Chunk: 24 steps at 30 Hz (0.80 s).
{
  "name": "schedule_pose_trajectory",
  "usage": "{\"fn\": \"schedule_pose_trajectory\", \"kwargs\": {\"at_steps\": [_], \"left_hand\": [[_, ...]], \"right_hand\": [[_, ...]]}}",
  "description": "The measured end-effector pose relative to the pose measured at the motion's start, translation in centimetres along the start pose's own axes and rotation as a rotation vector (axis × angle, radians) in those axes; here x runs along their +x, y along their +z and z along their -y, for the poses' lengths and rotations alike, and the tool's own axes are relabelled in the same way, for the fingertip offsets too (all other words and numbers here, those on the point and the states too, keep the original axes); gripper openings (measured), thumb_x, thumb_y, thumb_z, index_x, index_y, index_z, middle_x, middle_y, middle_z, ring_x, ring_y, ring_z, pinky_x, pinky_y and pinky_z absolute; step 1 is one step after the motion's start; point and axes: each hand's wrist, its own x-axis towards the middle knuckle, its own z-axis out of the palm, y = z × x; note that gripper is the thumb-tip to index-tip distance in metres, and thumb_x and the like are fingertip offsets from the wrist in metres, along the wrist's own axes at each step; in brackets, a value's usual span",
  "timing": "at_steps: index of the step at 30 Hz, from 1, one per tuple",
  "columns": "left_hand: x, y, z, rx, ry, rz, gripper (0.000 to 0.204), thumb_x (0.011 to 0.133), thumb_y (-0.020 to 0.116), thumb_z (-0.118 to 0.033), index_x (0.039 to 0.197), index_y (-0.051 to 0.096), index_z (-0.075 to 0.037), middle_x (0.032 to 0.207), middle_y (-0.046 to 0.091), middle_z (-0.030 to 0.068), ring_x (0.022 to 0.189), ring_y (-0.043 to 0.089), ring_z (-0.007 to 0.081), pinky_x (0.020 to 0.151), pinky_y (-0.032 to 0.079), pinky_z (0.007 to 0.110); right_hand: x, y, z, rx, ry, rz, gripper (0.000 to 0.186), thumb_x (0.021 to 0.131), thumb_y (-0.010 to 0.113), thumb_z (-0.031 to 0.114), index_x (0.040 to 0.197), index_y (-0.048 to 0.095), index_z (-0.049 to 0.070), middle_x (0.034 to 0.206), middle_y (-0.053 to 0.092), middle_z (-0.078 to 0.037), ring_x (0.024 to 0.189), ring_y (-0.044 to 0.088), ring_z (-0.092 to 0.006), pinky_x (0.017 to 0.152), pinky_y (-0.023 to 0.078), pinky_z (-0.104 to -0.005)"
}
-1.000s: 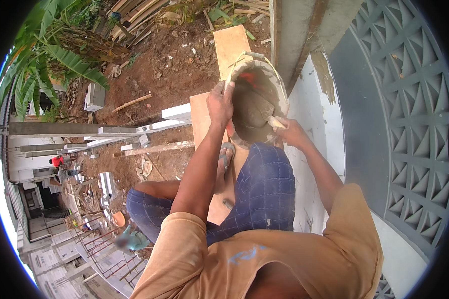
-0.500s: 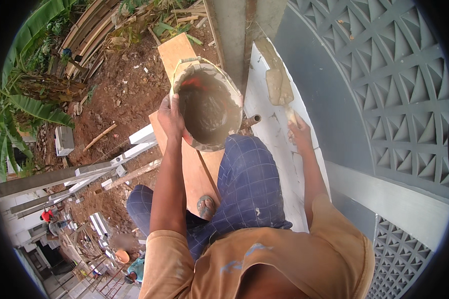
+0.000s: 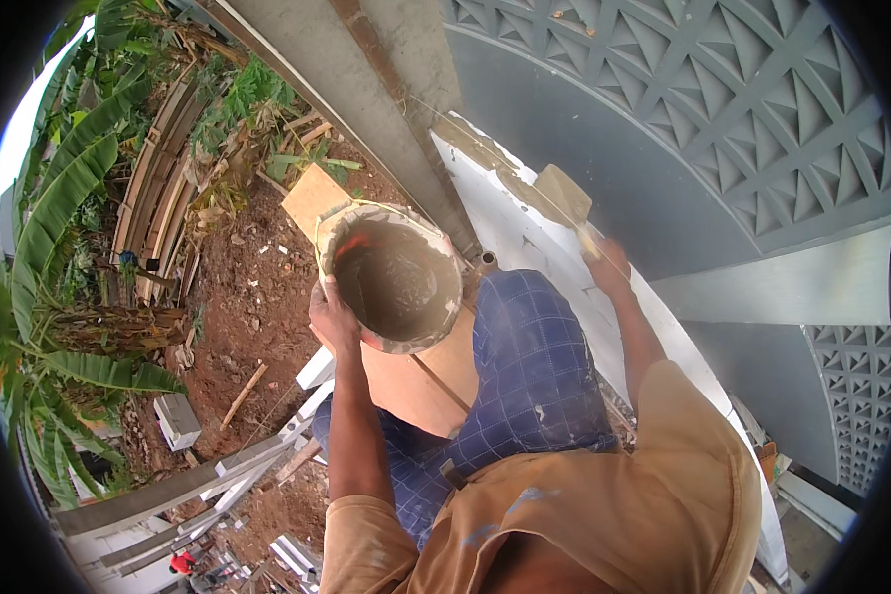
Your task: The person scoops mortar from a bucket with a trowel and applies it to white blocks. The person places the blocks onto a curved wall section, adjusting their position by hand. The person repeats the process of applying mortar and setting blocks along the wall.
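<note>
Mortar (image 3: 396,282) sits in the bucket (image 3: 452,297), right of the left hand (image 3: 335,317).

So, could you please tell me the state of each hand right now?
Left hand: closed, holding the mortar bucket at its edge.
Right hand: closed, holding the masonry trowel.

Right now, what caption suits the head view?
Left hand holds a mortar bucket; right hand holds a trowel by a white wall.

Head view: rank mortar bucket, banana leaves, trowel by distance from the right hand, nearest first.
1. Trowel: in the right hand.
2. Mortar bucket: to its left, held by the left hand.
3. Banana leaves: far left, beyond the bucket.
</note>
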Motion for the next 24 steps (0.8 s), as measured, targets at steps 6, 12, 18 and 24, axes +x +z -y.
{"fn": "schedule_pose_trajectory", "kwargs": {"at_steps": [6,12,18,24], "left_hand": [[0.3,0.1,-0.1,0.025,0.046,0.027,0.04,0.106,0.055,-0.034,0.113,0.07,0.003,0.084,0.067,0.006,0.077,0.057,0.0135,0.072,0.047,0.031],[-0.2,0.2,0.1,-0.043,0.066,0.026,0.038,0.106,0.056,-0.031,0.113,0.07,0.004,0.085,0.065,0.0029,0.08,0.056,0.012,0.074,0.047,0.03],[-0.9,0.5,1.2,-0.113,-0.035,-0.024,0.034,0.106,0.059,-0.027,0.114,0.07,0.004,0.086,0.065,-0.0007,0.077,0.054,0.0093,0.07,0.045,0.028],[-1.8,-0.4,1.1,-0.165,-0.113,-0.122,0.037,0.1,0.065,-0.028,0.123,0.07,0.001,0.095,0.074,0.0069,0.086,0.063,0.0124,0.079,0.05,0.029]], "right_hand": [[0.5,1.1,0.5,-0.04,-0.023,-0.096,0.058,0.09,0.07,0.031,0.145,0.054,0.022,0.123,0.064,-0.014,0.109,0.066,-0.033,0.089,0.055,-0.047],[5.6,3.6,4.7,-0.09,-0.066,-0.162,0.054,0.092,0.067,0.028,0.144,0.055,0.02,0.124,0.063,-0.014,0.108,0.067,-0.0355,0.086,0.056,-0.0486],[8.5,6.4,5.6,-0.248,0.006,-0.022,0.06,0.091,0.068,0.025,0.148,0.05,0.025,0.116,0.066,-0.012,0.105,0.068,-0.0327,0.085,0.057,-0.0471],[6.5,7.2,6.3,-0.228,-0.079,-0.046,0.049,0.094,0.065,0.026,0.142,0.056,0.017,0.114,0.066,-0.013,0.109,0.065,-0.0349,0.09,0.053,-0.0471]]}}
